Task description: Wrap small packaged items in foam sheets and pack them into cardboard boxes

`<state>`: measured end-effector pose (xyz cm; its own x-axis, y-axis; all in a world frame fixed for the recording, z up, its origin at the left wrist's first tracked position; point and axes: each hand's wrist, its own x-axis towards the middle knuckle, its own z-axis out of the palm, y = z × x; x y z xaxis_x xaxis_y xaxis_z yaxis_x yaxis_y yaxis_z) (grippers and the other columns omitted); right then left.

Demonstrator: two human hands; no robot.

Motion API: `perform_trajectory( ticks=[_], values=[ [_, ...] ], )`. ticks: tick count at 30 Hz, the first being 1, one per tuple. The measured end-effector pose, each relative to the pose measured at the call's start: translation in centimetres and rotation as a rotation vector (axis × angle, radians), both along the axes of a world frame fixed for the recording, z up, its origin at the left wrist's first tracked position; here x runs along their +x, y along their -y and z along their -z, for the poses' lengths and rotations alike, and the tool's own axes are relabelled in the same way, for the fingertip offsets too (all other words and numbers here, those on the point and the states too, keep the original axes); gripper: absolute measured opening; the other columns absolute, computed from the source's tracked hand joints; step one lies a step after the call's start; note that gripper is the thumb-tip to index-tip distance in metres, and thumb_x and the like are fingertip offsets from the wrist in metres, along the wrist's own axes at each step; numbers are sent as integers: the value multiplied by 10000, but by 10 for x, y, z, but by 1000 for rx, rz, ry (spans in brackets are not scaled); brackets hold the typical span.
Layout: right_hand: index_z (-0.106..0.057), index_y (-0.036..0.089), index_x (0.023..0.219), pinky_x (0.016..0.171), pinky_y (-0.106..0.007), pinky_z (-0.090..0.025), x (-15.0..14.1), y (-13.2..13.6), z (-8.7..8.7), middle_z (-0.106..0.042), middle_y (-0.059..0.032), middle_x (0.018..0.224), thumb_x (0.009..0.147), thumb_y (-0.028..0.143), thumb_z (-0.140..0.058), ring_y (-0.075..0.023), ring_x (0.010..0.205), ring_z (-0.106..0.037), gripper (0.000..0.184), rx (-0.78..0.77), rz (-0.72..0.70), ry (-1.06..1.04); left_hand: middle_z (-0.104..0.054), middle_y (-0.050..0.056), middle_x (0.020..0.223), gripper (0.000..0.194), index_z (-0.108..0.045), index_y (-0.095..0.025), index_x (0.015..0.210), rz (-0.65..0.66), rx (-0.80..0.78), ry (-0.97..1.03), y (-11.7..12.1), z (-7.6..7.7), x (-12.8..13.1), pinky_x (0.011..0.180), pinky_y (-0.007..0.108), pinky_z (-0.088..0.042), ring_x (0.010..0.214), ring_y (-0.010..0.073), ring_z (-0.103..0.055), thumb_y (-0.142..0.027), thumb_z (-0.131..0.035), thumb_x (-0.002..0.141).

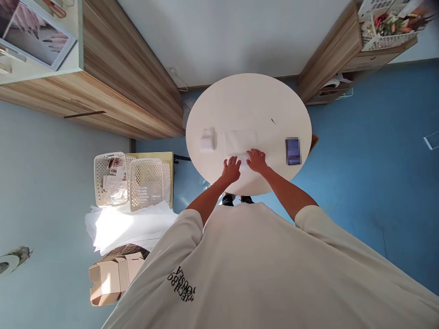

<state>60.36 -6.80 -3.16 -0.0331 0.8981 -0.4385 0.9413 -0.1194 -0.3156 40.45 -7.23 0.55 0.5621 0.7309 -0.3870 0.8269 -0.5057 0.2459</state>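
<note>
A thin, slightly see-through white sheet (242,138) lies on the round white table (247,98), its near edge folded or rolled toward me. My left hand (232,169) is at the near left of that edge, fingers bent down onto the white material. On the near right, my right hand (256,160) has its curled fingers on the same edge. A small white bundle shows between the hands; whether something is wrapped inside is hidden. Left of the sheet sits a stack of small white pieces (207,140).
A phone-like dark rectangle (293,151), blurred, lies at the table's right. White plastic baskets (146,183) stand to the left, with white sheets (126,228) and a cardboard box (115,279) nearer me. Wooden cabinets (137,68) flank the table's far side.
</note>
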Motion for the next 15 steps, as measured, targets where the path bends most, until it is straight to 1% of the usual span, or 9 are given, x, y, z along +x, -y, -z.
perform_trajectory(
  ticks=[3, 5, 6, 8, 11, 15],
  values=[
    [-362, 196, 1649, 1216, -534, -310, 3, 14, -3, -364, -182, 1704, 1061, 385, -343, -353, 1552, -320, 618, -8, 201, 46, -361, 195, 1731, 755, -414, -145, 1637, 12, -42, 8, -8, 6, 12, 1313, 599, -210, 1635, 335, -285, -160, -506, 888],
    [-323, 201, 1661, 1166, -527, -378, 7, 25, -4, -402, -196, 1673, 1068, 416, -329, -363, 1501, -394, 630, -60, 322, 45, -352, 206, 1733, 805, -329, -145, 1685, 4, -53, 17, -16, 11, 21, 1314, 605, -199, 1633, 352, -285, -207, -527, 907],
    [-319, 211, 1660, 1142, -523, -405, 9, 30, -5, -425, -195, 1654, 1068, 432, -337, -366, 1475, -427, 632, -89, 362, 35, -357, 212, 1728, 832, -293, -150, 1701, -3, -53, 20, -19, 15, 26, 1312, 610, -196, 1630, 362, -288, -236, -546, 913],
    [-334, 229, 1647, 1108, -510, -441, 13, 41, -5, -461, -192, 1617, 1063, 446, -362, -365, 1437, -469, 624, -119, 397, 21, -380, 227, 1709, 880, -263, -159, 1712, -15, -50, 23, -26, 22, 32, 1307, 626, -188, 1623, 385, -294, -285, -596, 907],
    [-385, 229, 1606, 1085, -488, -468, 17, 51, -3, -490, -191, 1573, 1056, 455, -388, -353, 1406, -501, 594, -129, 429, 19, -396, 235, 1695, 872, -323, -175, 1688, -20, -70, 9, -30, 30, 36, 1298, 641, -196, 1609, 400, -313, -302, -644, 888],
    [-496, 224, 1499, 1051, -477, -496, 16, 52, -1, -531, -200, 1497, 1030, 512, -434, -353, 1346, -546, 553, -154, 509, 24, -346, 209, 1731, 786, -399, -209, 1651, -35, -87, 1, -28, 34, 34, 1295, 646, -204, 1624, 392, -282, -265, -611, 897]
  ],
)
